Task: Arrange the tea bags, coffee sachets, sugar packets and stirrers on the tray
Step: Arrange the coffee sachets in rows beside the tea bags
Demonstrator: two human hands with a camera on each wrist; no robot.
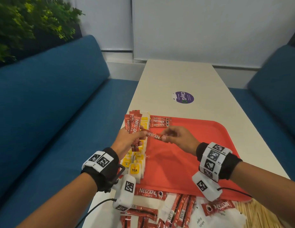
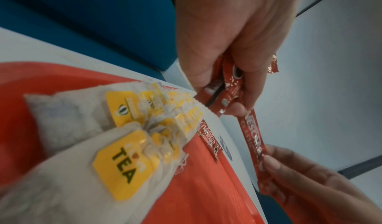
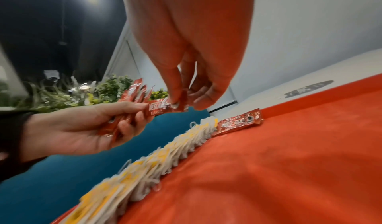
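Sachet (image 1: 153, 135) reads "NESCAFE CLASSIC" — right hand (image 1: 178, 139) pinches it; tags (image 1: 134, 169) "TEA".

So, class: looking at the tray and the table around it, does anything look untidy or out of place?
Yes. The tea bags stand in a neat row along the tray's left edge, but at the table's near end, off the tray, coffee sachets and sugar packets lie jumbled at all angles, some overlapping.
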